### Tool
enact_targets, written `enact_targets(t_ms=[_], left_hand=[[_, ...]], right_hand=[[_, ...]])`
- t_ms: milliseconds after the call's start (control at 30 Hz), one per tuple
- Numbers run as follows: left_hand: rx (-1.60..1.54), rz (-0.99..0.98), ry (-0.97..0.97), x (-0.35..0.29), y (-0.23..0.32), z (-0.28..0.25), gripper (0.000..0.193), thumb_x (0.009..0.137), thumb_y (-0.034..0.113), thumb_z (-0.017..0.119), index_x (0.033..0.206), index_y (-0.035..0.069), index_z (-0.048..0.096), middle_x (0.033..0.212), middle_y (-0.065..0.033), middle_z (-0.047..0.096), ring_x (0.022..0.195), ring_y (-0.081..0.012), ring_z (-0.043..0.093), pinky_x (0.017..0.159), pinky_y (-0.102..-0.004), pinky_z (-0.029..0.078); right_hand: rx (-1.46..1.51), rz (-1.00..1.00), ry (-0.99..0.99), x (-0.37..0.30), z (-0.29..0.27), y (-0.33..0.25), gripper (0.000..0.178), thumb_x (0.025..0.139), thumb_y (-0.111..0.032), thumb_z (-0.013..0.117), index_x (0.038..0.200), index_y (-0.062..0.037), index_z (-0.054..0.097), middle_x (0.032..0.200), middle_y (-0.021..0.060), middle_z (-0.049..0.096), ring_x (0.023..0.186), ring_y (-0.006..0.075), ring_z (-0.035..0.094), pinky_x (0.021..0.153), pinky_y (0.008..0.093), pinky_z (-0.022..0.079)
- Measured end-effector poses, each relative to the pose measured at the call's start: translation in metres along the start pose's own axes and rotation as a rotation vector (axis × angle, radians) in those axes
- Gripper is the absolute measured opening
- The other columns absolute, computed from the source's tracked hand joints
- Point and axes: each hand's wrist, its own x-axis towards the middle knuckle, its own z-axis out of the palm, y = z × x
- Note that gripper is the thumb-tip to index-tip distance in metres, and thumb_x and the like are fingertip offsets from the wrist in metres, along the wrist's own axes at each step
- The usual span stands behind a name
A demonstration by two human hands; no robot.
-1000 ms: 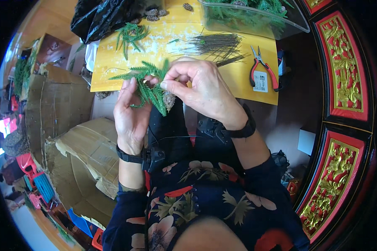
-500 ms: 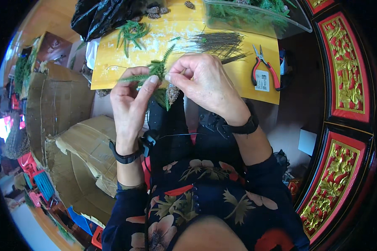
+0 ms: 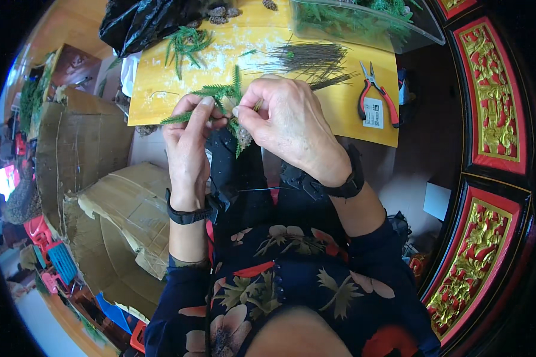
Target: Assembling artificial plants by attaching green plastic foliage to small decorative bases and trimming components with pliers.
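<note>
Right now both hands are working one green pine sprig (image 3: 217,95) over the near edge of the yellow board (image 3: 339,107). The left hand (image 3: 187,140) is pinching its stem from nine o'clock; the right hand (image 3: 292,122) is nipping it from three o'clock, fingers curled tight. It is looking light, springy and prickly, so the bare stem seems the safest hold. Red-handled pliers (image 3: 375,95) are lying at two o'clock, beside a wire bundle (image 3: 307,59).
</note>
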Motion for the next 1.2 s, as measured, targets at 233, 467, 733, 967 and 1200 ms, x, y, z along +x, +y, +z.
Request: enact_targets(t_ms=[233,467,733,967,1200], left_hand=[[-0.136,-0.066,0.024,-0.003,0.002,0.0,0.011,0.092,0.01,0.055,0.088,0.001,0.059,0.077,-0.0069,0.062,0.069,-0.0135,0.061,0.067,-0.0235,0.051],[-0.125,-0.144,-0.074,-0.009,0.006,0.002,0.013,0.091,0.011,0.056,0.095,0.0,0.061,0.077,-0.007,0.062,0.068,-0.0132,0.061,0.064,-0.0224,0.048],[-0.243,-0.172,-0.039,-0.013,0.001,0.008,0.018,0.091,0.012,0.055,0.1,-0.002,0.061,0.073,-0.003,0.058,0.066,-0.0103,0.053,0.062,-0.0221,0.041],[-0.238,-0.196,0.027,-0.018,0.006,0.007,0.018,0.091,0.013,0.055,0.101,-0.001,0.061,0.071,-0.0012,0.055,0.066,-0.0092,0.049,0.062,-0.022,0.039],[-0.321,-0.229,-0.005,-0.018,0.007,0.014,0.019,0.089,0.012,0.057,0.102,-0.001,0.061,0.071,-0.001,0.055,0.064,-0.0082,0.049,0.06,-0.0213,0.038]], right_hand=[[-0.023,0.007,-0.016,0.0,0.001,-0.003,0.01,0.074,-0.008,0.066,0.07,0.0003,0.062,0.066,0.0143,0.061,0.059,0.0278,0.062,0.057,0.0366,0.048],[-0.064,-0.006,0.011,0.002,-0.001,-0.005,0.011,0.074,-0.009,0.066,0.07,0.0004,0.061,0.069,0.0151,0.06,0.063,0.0315,0.062,0.06,0.0398,0.048],[-0.071,-0.059,0.105,-0.005,0.0,-0.008,0.009,0.076,-0.006,0.067,0.08,-0.0002,0.061,0.074,0.0132,0.063,0.065,0.0243,0.063,0.058,0.0339,0.048],[0.426,0.095,0.155,-0.017,0.009,0.001,0.021,0.079,-0.002,0.069,0.098,-0.0013,0.06,0.083,0.0094,0.067,0.074,0.0118,0.065,0.059,0.0244,0.048],[0.348,0.004,0.237,-0.017,0.003,-0.004,0.026,0.078,0.004,0.069,0.101,-0.0014,0.058,0.083,0.0073,0.067,0.075,0.0091,0.065,0.064,0.0224,0.05]])
